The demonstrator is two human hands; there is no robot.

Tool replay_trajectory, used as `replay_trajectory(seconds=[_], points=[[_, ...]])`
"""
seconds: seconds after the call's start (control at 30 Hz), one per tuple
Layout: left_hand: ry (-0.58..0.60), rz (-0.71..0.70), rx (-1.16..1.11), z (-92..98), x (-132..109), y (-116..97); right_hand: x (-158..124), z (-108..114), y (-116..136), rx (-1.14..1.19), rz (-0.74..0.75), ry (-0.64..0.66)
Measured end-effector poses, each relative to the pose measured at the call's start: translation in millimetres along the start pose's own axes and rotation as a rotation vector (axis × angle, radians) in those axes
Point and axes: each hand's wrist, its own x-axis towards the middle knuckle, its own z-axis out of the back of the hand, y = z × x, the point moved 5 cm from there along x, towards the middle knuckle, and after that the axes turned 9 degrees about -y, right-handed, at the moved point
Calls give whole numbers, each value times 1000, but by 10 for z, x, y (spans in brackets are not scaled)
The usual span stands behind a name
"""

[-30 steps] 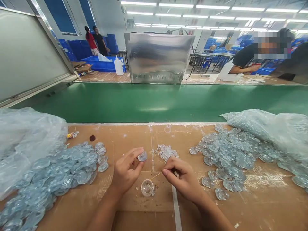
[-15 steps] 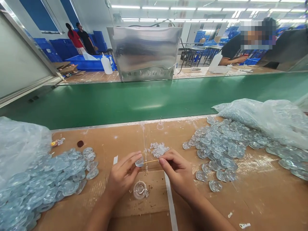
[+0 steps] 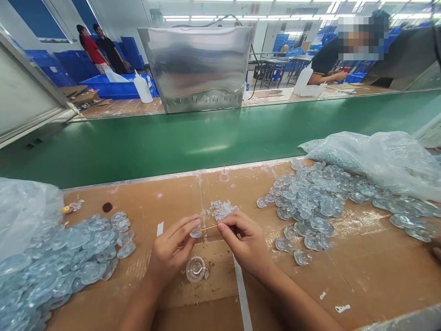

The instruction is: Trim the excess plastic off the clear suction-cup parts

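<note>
The person's left hand (image 3: 170, 257) and right hand (image 3: 246, 243) have drawn closer, and the thin wooden stick (image 3: 208, 227) now reaches across to the small clear plastic disc (image 3: 195, 233). Another person's fingers (image 3: 437, 250) have appeared at the right edge of the frame. The whole scene sits further left than before.

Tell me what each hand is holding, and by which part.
The left hand pinches a clear disc by its rim; the right hand grips a thin stick by its near end.
</note>
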Motion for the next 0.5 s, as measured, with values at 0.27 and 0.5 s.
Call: replay_trajectory(seconds=[0.27,0.5], points=[[-5,10,5,14,20,-20,10,-9,-19,-11,0,6],[18,14,6,6,13,-20,0,-19,-23,-19,1,19]])
